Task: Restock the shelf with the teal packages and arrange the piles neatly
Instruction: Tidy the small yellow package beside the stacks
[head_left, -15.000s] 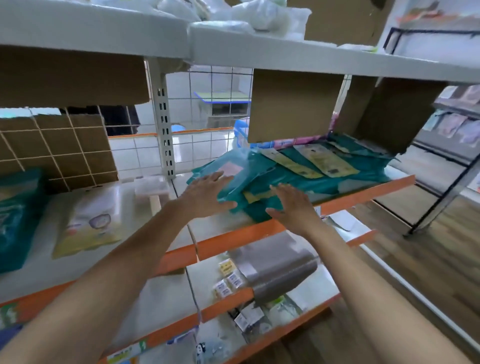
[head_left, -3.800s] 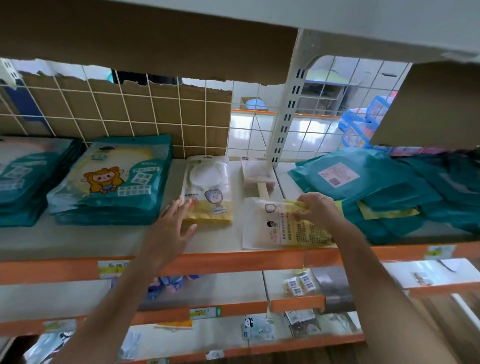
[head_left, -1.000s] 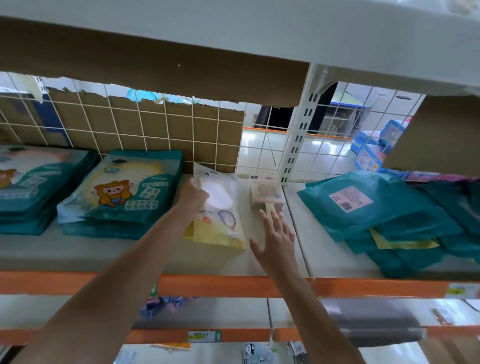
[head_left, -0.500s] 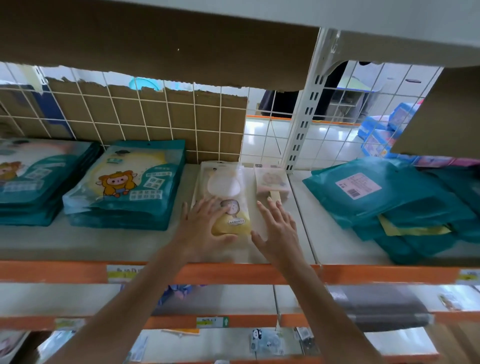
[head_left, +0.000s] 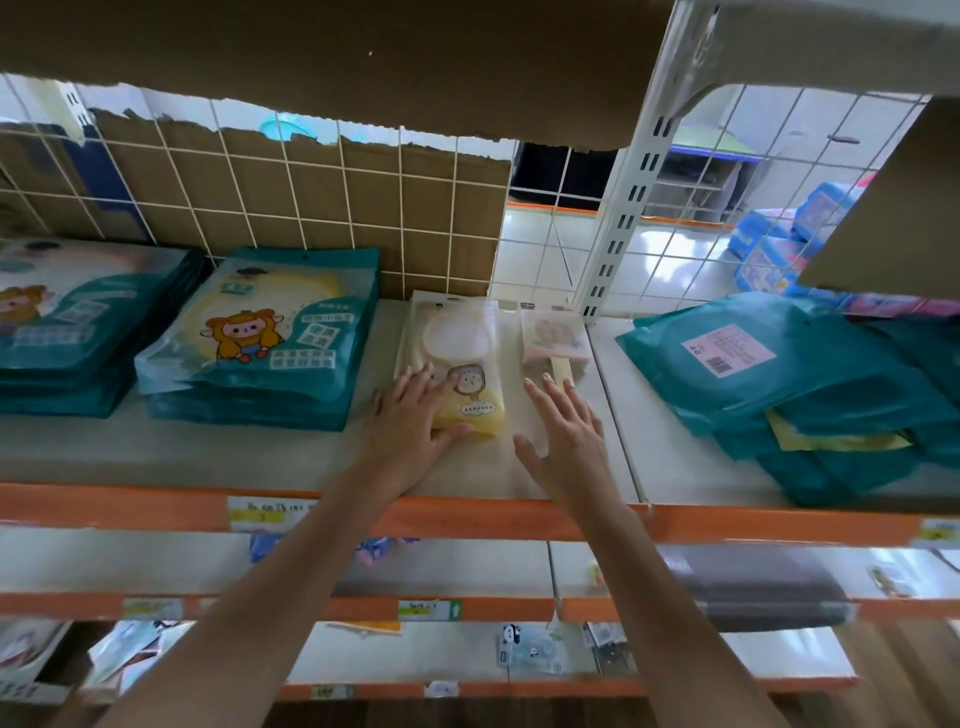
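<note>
Left hand (head_left: 410, 423): fingers spread on yellow packet (head_left: 470, 364).
Right hand (head_left: 569, 439): fingers spread over shelf (head_left: 156, 452).
Teal stack (head_left: 260, 338): left hand's 9 o'clock.
Teal pile (head_left: 769, 374): right hand's 3 o'clock.

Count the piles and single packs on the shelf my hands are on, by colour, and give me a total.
Teal: 3 (far-left teal pile, cartoon-front teal pile, untidy teal heap)
Yellow and clear: 1 (yellow-and-clear pile)
Pink: 1 (small pink package)
Total: 5
</note>
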